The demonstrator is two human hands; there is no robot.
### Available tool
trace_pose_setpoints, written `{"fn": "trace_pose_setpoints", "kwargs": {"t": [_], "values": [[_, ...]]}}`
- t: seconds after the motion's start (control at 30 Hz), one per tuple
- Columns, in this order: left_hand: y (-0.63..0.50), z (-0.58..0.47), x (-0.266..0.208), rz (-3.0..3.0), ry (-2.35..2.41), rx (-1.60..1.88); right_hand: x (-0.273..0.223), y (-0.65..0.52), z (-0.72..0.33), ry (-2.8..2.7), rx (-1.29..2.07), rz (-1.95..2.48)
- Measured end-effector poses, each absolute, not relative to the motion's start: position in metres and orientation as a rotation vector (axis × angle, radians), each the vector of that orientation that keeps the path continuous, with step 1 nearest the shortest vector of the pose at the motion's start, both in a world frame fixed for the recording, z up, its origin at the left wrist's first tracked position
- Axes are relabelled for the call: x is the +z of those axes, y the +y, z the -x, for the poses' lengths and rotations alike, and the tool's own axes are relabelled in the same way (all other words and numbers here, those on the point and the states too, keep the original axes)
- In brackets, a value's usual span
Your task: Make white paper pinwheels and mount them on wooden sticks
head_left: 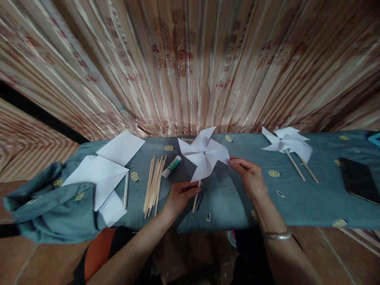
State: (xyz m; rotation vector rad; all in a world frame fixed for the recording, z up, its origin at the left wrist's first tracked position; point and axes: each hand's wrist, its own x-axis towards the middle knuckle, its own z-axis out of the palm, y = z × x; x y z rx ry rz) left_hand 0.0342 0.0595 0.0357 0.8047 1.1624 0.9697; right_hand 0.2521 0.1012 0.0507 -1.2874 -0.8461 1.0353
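A white paper pinwheel (204,153) on a thin wooden stick (194,202) is held up above the cloth-covered table. My left hand (181,198) is closed round its stick, just under the lowest blade. With thumb and fingers my right hand (247,174) pinches the tip of the right-hand blade. A small shiny pin shows at the pinwheel's middle. To the left of my left hand lie a glue stick (171,166) with a green label and a bundle of wooden sticks (153,186).
White paper sheets (121,148) lie at the left, beside a white rod (126,190) and bunched cloth (56,209). Finished-looking pinwheels (286,140) rest at the right, then a dark phone (360,180). A patterned curtain (190,67) hangs behind the table (225,209).
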Motion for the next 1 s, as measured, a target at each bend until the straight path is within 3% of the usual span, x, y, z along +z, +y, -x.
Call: {"fn": "trace_pose_setpoints", "kwargs": {"t": [1.0], "values": [[0.065,-0.033,0.039,-0.896,1.184,1.009,0.054,0.079,-0.207,-0.886,1.560,1.146]]}}
